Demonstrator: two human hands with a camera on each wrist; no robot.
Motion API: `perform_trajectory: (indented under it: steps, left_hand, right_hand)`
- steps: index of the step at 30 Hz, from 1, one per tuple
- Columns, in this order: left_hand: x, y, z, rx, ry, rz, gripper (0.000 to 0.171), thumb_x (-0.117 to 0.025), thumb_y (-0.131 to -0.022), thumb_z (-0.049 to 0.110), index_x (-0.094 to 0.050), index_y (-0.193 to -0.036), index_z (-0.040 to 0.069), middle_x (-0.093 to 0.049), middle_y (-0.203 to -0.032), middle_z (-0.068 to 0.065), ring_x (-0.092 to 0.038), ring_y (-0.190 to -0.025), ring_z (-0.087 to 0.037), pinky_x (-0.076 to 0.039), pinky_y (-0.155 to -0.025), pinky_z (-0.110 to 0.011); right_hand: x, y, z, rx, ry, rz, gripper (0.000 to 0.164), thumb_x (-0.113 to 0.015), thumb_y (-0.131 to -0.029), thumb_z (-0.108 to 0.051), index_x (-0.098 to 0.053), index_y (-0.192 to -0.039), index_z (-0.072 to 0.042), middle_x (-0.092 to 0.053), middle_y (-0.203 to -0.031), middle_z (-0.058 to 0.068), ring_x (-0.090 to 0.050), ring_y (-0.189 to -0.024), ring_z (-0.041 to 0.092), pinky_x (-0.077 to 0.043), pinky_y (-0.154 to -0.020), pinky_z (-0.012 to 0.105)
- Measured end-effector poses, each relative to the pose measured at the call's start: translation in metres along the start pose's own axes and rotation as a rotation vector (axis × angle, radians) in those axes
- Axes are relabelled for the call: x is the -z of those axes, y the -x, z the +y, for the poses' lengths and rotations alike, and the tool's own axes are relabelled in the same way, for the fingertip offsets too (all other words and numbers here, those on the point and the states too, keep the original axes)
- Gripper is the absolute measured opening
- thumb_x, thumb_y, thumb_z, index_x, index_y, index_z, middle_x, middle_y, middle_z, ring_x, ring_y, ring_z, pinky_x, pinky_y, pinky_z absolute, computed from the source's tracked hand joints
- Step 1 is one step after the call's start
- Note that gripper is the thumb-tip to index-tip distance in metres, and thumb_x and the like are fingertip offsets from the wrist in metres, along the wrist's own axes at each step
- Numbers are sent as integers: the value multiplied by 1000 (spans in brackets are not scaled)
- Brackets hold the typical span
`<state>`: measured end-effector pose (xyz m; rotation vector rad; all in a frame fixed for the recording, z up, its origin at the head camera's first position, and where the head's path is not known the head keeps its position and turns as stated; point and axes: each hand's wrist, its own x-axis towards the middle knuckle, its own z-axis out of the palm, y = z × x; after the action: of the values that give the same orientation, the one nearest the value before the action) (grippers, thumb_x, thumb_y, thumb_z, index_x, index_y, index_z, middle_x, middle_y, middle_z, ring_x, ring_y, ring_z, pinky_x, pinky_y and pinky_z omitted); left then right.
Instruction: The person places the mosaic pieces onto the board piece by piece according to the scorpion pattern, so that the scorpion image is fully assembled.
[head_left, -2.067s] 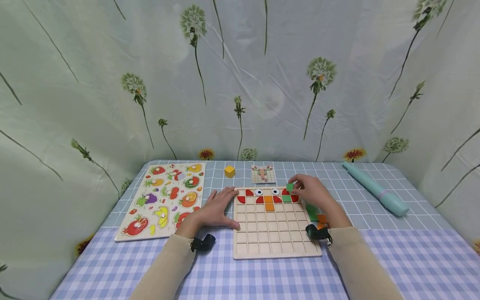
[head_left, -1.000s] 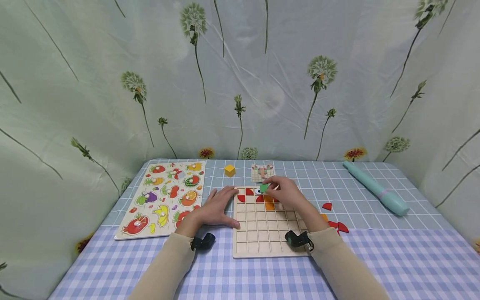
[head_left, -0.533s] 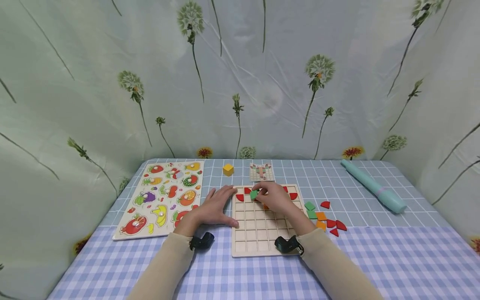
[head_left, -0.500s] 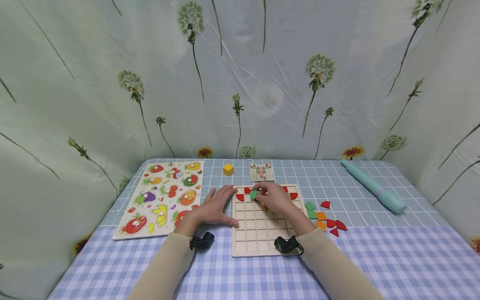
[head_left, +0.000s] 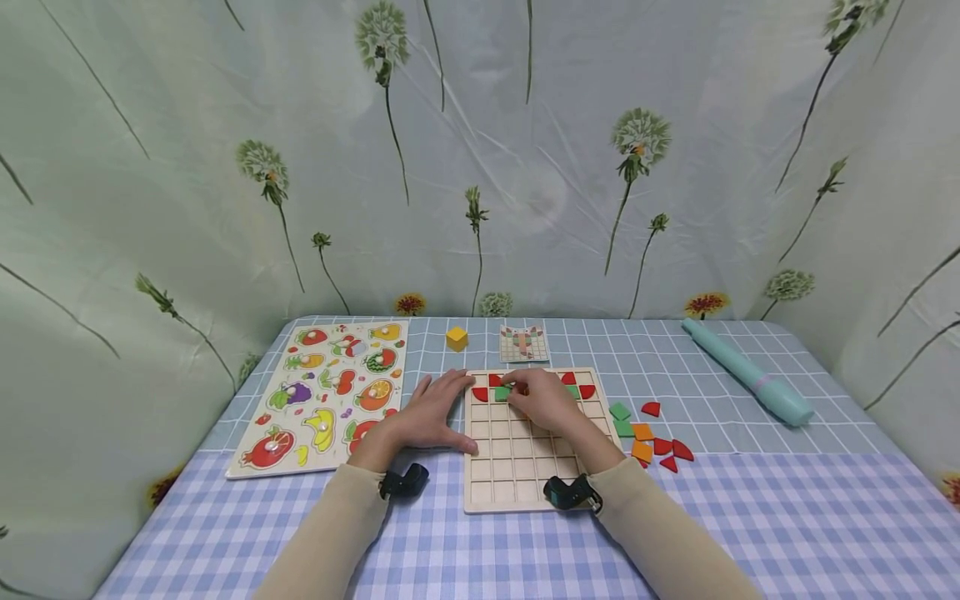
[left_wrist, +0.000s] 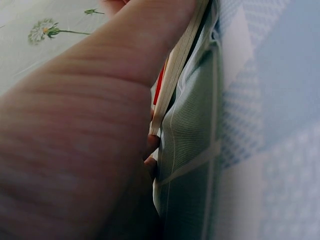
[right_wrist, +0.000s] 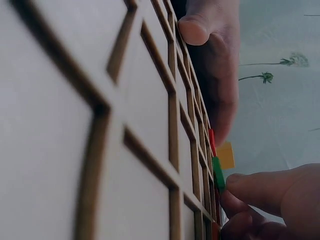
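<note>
A wooden grid board lies flat on the table, with red quarter-round and green square pieces in its far rows. My left hand rests at the board's left edge, fingers spread toward the far corner and thumb on the near part. My right hand reaches over the far rows, its fingertips at a green square tile near the far left. In the right wrist view the thumb meets the edge of that green tile. The hand hides several pieces in the middle of those rows.
Loose green, orange and red pieces lie right of the board. Behind it are a pattern card and a yellow cube. A fruit puzzle board lies left, a teal tube-like object right.
My right hand has carried a green tile leftward from the board's far right and lowered it into the second row at the far left. My left hand has stayed at the board's edge.
</note>
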<state>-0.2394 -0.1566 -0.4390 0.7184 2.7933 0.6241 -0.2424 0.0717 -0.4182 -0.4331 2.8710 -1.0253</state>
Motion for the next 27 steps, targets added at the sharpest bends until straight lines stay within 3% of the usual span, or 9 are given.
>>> perform_trajectory:
  steps: [7, 14, 27]
  left_hand:
    - [1, 0, 2, 2, 12, 1, 108, -82, -72, 59, -33, -155, 14, -26, -165, -10, -17, -156, -29, -2, -126, -60]
    - [2, 0, 4, 0, 10, 1, 107, -83, -72, 59, -33, -155, 13, -26, -165, -10, -17, -156, -29, -2, -126, -60]
    - [2, 1, 3, -1, 16, 2, 108, -82, -72, 60, -33, -156, 13, -26, -165, -10, -17, -156, -29, -2, -126, -60]
  right_hand:
    - [-2, -2, 1, 12, -20, -8, 25, -65, -93, -11, -75, -115, -15, -63, -86, -1, -53, -78, 15, -41, -67, 28]
    - [-2, -2, 2, 49, -38, -34, 21, -67, -93, -10, -77, -110, -14, -69, -102, 2, -59, -94, 17, -52, -86, 38]
    - [14, 1, 8, 93, -130, -164, 24, -65, -96, -12, -74, -118, -14, -72, -113, 2, -59, -91, 15, -52, -77, 28]
